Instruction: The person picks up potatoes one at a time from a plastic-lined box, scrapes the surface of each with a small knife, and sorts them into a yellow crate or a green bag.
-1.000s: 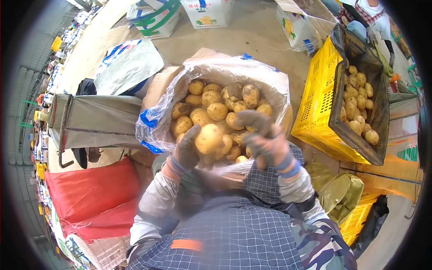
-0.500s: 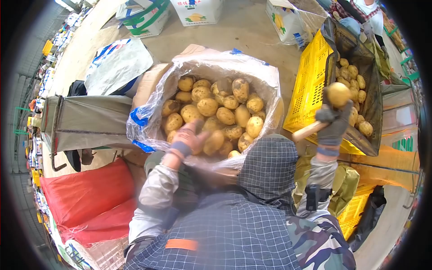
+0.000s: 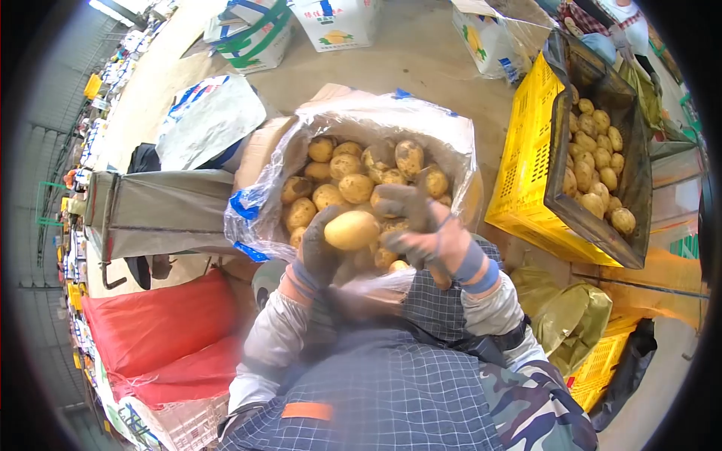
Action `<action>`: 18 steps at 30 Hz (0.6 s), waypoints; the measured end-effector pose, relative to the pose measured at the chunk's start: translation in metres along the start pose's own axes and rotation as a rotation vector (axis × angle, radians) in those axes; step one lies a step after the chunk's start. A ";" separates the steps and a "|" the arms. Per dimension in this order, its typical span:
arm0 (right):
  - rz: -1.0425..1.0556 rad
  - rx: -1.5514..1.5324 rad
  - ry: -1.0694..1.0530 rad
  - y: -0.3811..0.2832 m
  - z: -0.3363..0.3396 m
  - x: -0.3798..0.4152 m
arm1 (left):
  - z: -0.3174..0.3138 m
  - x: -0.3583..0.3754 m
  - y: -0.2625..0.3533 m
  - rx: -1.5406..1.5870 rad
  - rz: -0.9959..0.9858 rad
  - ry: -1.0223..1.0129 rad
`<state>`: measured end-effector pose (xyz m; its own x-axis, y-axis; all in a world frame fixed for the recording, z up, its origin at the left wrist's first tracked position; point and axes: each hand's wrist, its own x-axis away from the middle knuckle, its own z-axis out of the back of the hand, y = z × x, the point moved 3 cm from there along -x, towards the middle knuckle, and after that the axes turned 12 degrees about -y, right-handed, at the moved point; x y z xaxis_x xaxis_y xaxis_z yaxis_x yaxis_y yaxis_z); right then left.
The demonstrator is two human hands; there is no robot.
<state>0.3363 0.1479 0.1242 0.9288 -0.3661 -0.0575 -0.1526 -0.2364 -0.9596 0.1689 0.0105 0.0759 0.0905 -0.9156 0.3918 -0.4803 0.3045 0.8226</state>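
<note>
My gloved left hand [image 3: 319,245] is closed around a clean, pale potato [image 3: 352,230] above the near part of the plastic-lined carton [image 3: 444,128]. Close by on the right, my gloved right hand [image 3: 425,229] has its upper fingers spread toward that potato. It also grips a wooden-handled tool; the light brown handle [image 3: 440,277] sticks out below the palm, while its working end cannot be made out. Beneath both hands, several potatoes [image 3: 355,188] with dark soil patches fill the carton.
On the right, a yellow crate [image 3: 519,158] with a dark liner holds more potatoes [image 3: 598,154]. White printed cartons [image 3: 335,26] stand at the back. A red cushion [image 3: 162,323] lies at left, a grey-covered bench [image 3: 165,210] above it. Another person [image 3: 628,22] is at upper right.
My right hand has come left from the yellow crate to over the carton. The potato it carried appears to be in my left hand now, which was reaching into the carton before.
</note>
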 end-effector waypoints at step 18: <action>0.614 -0.728 0.417 -0.054 0.199 0.130 | 0.065 -0.082 0.008 -1.693 -0.145 0.330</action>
<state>0.5326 0.2925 0.1136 0.4533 -0.8563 -0.2475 -0.8554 -0.3398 -0.3908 0.1008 0.0710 0.0241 0.3108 -0.9361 0.1644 0.9028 0.3449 0.2569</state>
